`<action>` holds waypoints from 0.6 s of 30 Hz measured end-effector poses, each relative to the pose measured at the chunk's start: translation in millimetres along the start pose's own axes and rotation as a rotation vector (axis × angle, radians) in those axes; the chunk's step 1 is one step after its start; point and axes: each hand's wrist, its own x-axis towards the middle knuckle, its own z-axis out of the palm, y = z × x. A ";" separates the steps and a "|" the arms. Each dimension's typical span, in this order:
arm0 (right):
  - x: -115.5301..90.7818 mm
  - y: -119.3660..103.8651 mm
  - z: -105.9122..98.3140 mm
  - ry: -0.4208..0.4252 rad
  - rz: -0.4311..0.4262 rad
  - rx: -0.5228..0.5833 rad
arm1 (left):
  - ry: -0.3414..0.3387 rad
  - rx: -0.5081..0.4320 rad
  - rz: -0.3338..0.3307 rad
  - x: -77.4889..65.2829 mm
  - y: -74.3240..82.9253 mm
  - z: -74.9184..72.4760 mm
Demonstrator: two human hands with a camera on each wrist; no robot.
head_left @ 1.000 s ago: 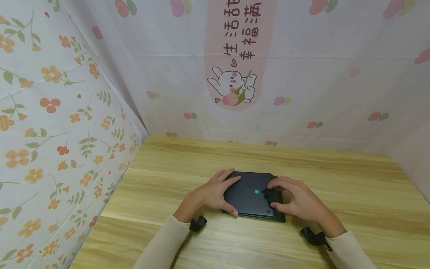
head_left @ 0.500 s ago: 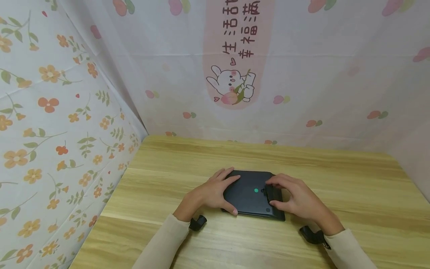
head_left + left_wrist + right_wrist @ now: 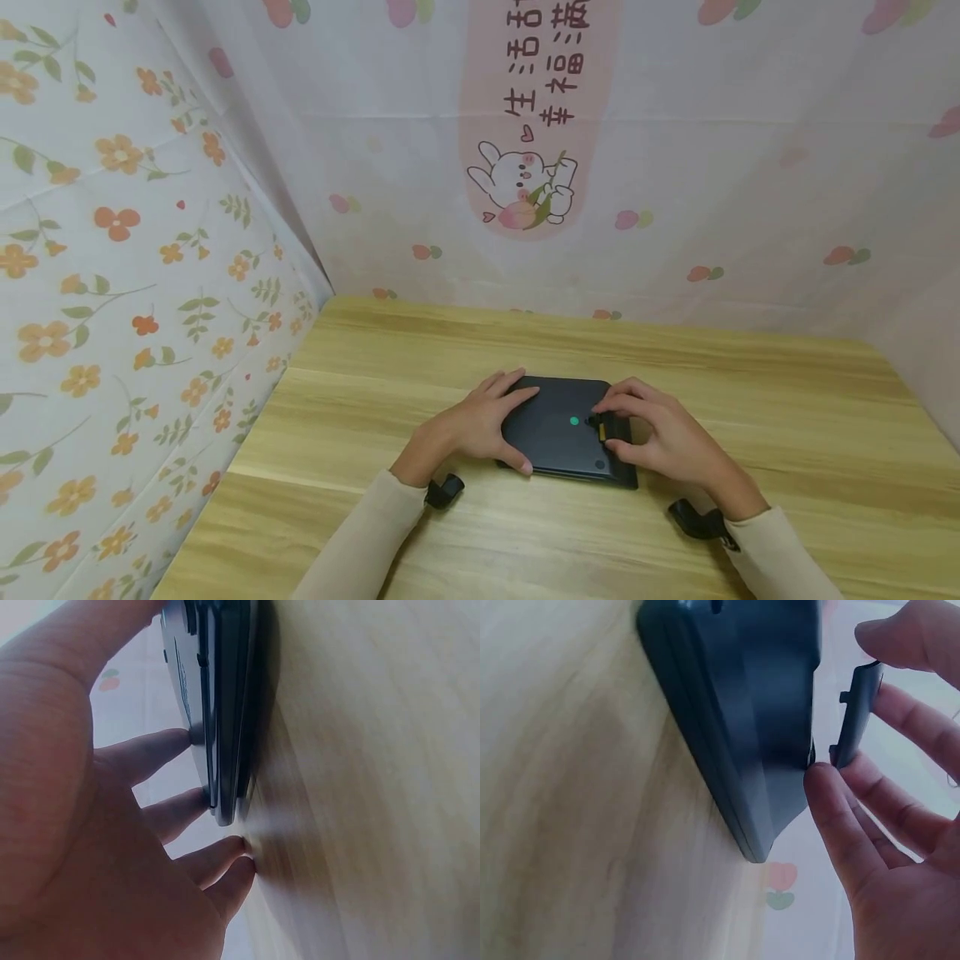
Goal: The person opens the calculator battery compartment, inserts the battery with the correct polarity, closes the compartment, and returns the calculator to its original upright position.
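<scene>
A dark, flat electronic device (image 3: 551, 421), perhaps a calculator lying face down, rests on the table with a green dot sticker on its back. My left hand (image 3: 480, 427) lies over its left end, fingers spread and mostly straight. In the left wrist view, the thumb and two fingers touch the device (image 3: 225, 712), while the other fingertips reach the table. At the other end, my right hand (image 3: 663, 437) pinches a small black battery cover (image 3: 859, 712). That cover stands raised off the back, two tabs showing on its edge. Something yellow (image 3: 602, 432) shows beside it.
The wooden table (image 3: 420, 342) extends around the device on all sides. Behind it hangs a white curtain (image 3: 675, 167) with a rabbit print, and a floral curtain (image 3: 150, 333) borders the left. Black straps with cameras (image 3: 701, 521) sit at both wrists.
The right fingers have tipped and lifted the battery cover from the device's back, and a yellow patch now shows there. My left hand stays in place on the device.
</scene>
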 end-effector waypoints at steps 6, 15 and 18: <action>3.0 -0.1 -3.4 -0.009 -0.007 -0.024 | -0.005 -0.012 0.000 -0.4 1.9 -1.7; 3.8 -1.7 -5.2 -0.005 -0.010 -0.082 | -0.004 -0.011 0.000 -0.2 0.5 -1.3; 3.6 -2.7 -4.8 0.001 -0.010 -0.092 | -0.004 -0.009 0.002 -0.1 0.2 -0.7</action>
